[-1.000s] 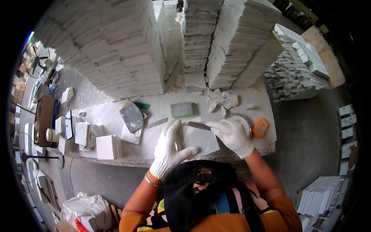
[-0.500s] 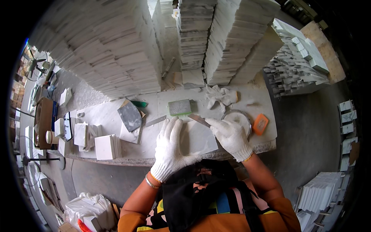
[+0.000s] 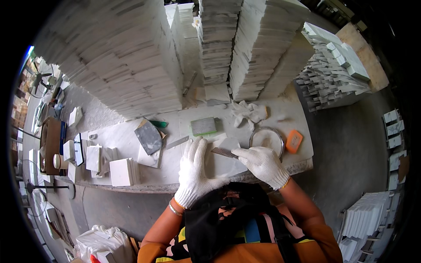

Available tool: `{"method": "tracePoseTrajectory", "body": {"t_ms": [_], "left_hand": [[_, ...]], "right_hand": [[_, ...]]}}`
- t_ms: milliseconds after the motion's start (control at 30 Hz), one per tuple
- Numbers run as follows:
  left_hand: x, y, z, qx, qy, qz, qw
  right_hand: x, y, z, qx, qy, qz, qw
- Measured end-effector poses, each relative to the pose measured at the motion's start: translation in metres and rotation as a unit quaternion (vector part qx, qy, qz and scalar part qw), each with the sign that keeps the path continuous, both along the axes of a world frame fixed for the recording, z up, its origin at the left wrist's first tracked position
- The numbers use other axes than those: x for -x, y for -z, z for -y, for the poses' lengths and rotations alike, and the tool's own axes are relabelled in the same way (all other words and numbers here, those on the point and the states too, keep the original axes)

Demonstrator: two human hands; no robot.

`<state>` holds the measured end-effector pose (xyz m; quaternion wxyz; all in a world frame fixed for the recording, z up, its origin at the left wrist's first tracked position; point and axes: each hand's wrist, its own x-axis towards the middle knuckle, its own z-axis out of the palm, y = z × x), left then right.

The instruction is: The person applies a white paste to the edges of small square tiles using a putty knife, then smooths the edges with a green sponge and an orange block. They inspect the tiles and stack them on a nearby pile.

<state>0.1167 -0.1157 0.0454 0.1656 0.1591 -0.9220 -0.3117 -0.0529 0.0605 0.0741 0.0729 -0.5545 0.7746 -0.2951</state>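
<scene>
My left hand (image 3: 193, 168), in a white knitted glove, lies flat with its fingers stretched out along the left side of a pale stone tile (image 3: 221, 165). Its thumb points right along the tile's near edge. My right hand (image 3: 262, 163), gloved too, is closed around a thin flat metal blade (image 3: 223, 152). That blade lies low over the tile and points left; whether it touches the surface I cannot tell. Beyond the tile sits a grey-green abrasive block (image 3: 204, 126). Another narrow metal blade (image 3: 177, 142) rests just left of my left fingertips.
At right are a round metal-rimmed dish (image 3: 280, 136) of pale powder, an orange block (image 3: 294, 141) and crumpled white gloves (image 3: 248, 113). A dark grey tile piece (image 3: 149, 137) and small white tiles (image 3: 122, 172) stand left. Tall tile stacks (image 3: 118, 57) wall the far side.
My right hand has brought the blade nearer, from the tile's far edge to over its middle. The left hand keeps its place on the tile. The whole view has shifted slightly.
</scene>
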Motion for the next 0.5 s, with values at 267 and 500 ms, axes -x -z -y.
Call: {"method": "tracePoseTrajectory", "body": {"t_ms": [267, 500], "left_hand": [[0.000, 0.001, 0.001, -0.005, -0.004, -0.006, 1.000], [-0.002, 0.000, -0.002, -0.011, -0.014, 0.001, 1.000]], "right_hand": [[0.016, 0.008, 0.022, 0.123, 0.027, -0.006, 0.992], [-0.001, -0.001, 0.001, 0.026, -0.004, 0.021, 0.999]]}}
